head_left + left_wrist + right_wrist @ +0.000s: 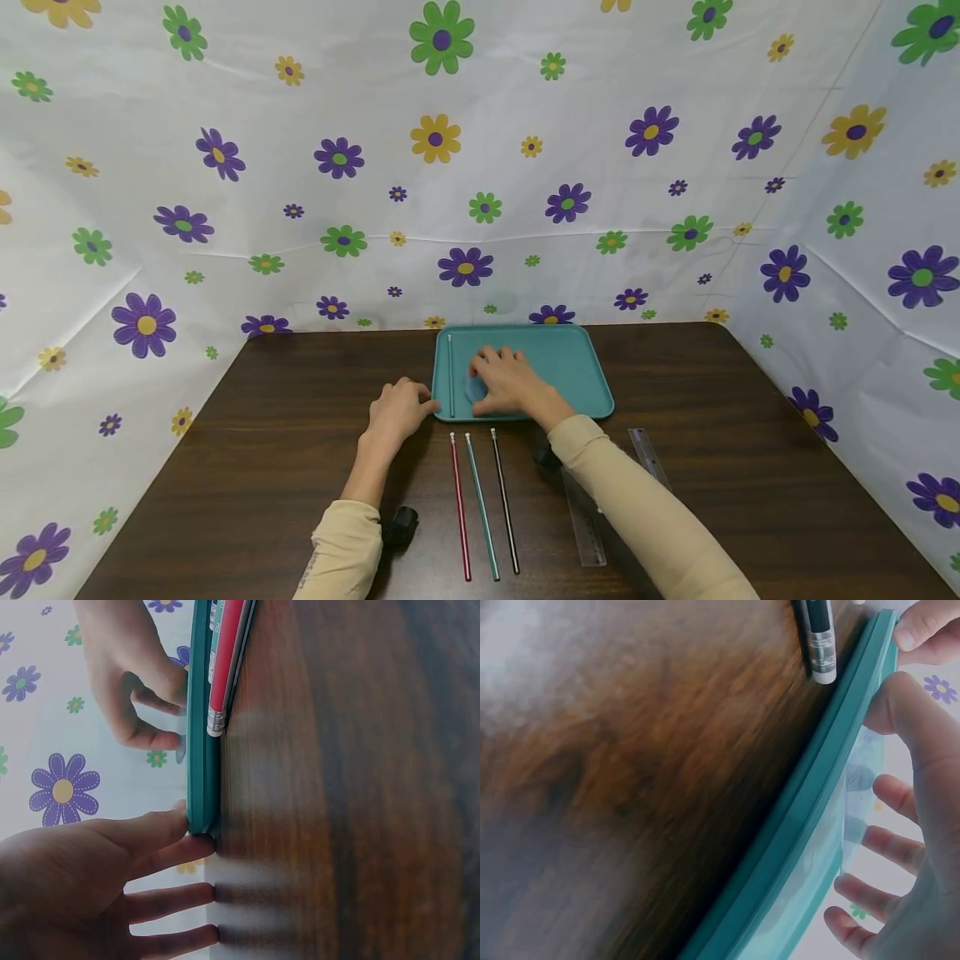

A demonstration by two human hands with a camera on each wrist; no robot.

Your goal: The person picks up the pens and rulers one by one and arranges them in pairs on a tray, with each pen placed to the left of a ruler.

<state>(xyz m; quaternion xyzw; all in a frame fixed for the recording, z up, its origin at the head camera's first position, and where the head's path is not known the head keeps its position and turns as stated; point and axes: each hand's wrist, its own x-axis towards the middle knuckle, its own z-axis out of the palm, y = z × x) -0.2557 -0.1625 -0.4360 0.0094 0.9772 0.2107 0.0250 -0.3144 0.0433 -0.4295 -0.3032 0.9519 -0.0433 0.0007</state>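
Observation:
In the head view, the teal tray [562, 367] lies at the table's back edge. My left hand [397, 411] is at its front left corner; the left wrist view shows thumb and index finger of that hand [82, 870] pinching the tray rim [198, 780]. Inside the tray, my right hand [513, 387] curves over a flat, see-through bluish piece [475, 388], thumb and fingers at its edges. The right wrist view shows this piece [859, 780] with a straight edge beside the fingertips of the right hand [930, 825]. A light pencil [451, 375] lies along the tray's left side.
In front of the tray lie a red pencil [461, 508], a teal pencil [482, 508] and a black pencil [505, 500], side by side. Right of them are a clear straight-edged piece [587, 529] and a clear ruler [648, 457], both partly under my right sleeve. Flowered cloth hangs behind the table.

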